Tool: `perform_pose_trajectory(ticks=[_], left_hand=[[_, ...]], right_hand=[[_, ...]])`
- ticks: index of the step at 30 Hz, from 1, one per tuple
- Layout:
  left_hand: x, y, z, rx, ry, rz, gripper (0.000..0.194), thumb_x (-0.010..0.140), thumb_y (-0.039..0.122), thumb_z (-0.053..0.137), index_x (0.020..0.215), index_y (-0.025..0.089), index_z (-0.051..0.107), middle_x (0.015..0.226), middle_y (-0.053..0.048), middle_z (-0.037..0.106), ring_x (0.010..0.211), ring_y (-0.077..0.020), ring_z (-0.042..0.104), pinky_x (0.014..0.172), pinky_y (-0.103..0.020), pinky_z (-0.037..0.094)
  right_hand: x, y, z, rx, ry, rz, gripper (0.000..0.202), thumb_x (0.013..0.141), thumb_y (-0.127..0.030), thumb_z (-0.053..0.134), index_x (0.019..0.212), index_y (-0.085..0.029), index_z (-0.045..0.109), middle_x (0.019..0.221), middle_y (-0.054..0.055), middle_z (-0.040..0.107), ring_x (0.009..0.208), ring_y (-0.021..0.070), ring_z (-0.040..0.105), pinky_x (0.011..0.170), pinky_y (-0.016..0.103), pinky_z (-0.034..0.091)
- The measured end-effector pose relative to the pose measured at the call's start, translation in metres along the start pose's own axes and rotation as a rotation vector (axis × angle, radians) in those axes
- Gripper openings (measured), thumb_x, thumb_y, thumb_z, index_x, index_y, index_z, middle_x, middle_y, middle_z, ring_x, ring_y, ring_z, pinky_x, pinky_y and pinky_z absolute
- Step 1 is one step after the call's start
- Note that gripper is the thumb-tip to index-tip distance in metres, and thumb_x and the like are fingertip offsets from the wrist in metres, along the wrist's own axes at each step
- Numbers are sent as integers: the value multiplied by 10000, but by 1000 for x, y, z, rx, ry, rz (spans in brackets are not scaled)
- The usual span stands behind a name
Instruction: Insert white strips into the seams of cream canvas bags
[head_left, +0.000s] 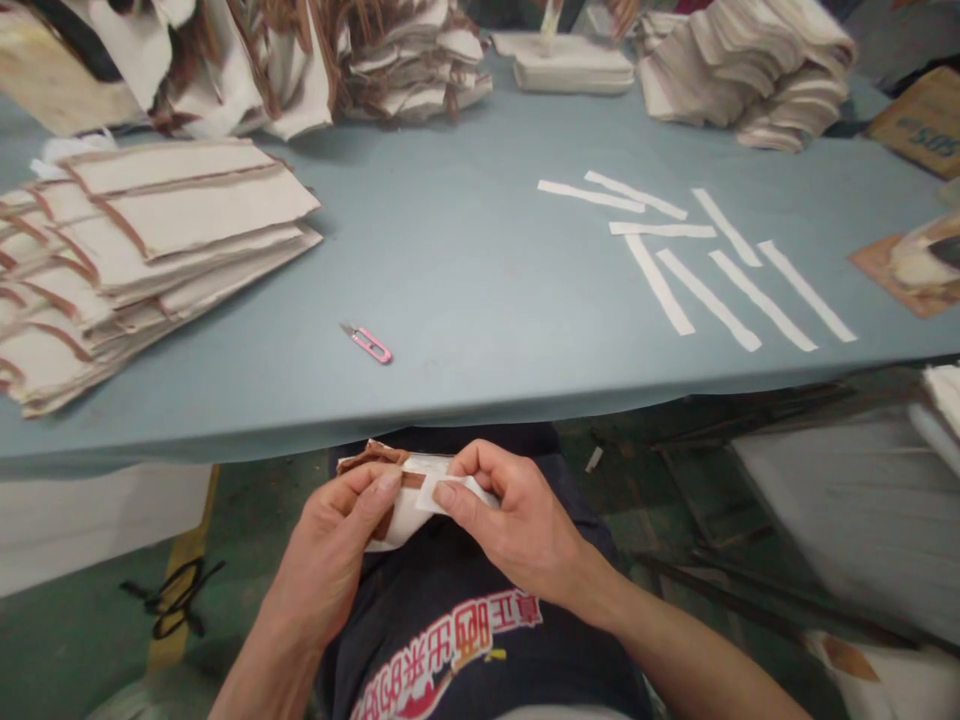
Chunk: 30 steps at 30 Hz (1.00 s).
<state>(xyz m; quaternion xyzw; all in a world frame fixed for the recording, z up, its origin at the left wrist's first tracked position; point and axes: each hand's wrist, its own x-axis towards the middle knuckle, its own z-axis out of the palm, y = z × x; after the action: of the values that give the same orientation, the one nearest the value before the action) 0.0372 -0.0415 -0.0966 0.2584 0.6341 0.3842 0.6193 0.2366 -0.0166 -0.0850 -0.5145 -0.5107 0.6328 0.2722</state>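
Observation:
In my lap, below the table's front edge, I hold a white cloth piece with brown trim (406, 523). My left hand (337, 530) is closed on its left end, the thumb pressing along the brown trim. A small white strip (431, 492) lies over the cloth, pinched between the thumb and fingers of my right hand (517, 515). Part of the cloth is hidden behind both hands. Beyond them on the table lie pink thread snips (367, 343), blades pointing left. Several loose white strips (675, 295) are spread out on the right side.
A blue-grey cloth covers the table (465, 300). Brown-trimmed white cloth pieces (195, 200) are piled at left, with more stacks (412, 60) behind. Folded white cloths (750, 70) stand at the back right. A tape roll (926, 255) lies at the right edge. Someone's hand (622, 15) shows at the far side.

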Motion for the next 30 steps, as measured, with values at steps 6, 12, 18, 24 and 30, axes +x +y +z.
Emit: perform_pose_trajectory(ticks=[6,12,18,24,30], left_hand=[[0,14,4,56,-53,90,753,630,874,968,656,151,760,621,22,515,609,-115,383,553,-228,322],[3,13,3,129,-65,211,690,817,823,861,637,175,707,637,25,489,614,-127,366,561,-260,304],[5,9,-5,192,-73,275,553,942,703,783,759,182,777,659,21,529,617,-143,412,567,-273,330],[5,10,-8,196,-60,301,556,971,647,761,653,209,634,646,31,510,600,-135,407,554,-276,322],[8,10,-8,194,-39,309,508,960,609,764,669,205,660,646,37,484,595,-132,384,550,-277,315]], right_hand=[[5,-16,-5,-84,37,-30,314,912,-533,698,874,-226,645,687,-45,612,582,108,449,562,268,323],[11,-18,-2,-134,70,-19,334,914,-556,683,846,-232,635,671,-42,596,582,116,447,579,270,333],[15,-18,6,-208,96,10,296,938,-505,716,854,-227,655,688,-38,627,614,126,502,628,276,351],[16,-19,12,-257,127,-18,262,953,-458,737,845,-227,677,654,-58,610,576,113,465,636,276,347],[15,-22,18,-497,206,-92,234,995,-453,752,905,-238,754,642,-52,663,535,122,503,632,293,329]])
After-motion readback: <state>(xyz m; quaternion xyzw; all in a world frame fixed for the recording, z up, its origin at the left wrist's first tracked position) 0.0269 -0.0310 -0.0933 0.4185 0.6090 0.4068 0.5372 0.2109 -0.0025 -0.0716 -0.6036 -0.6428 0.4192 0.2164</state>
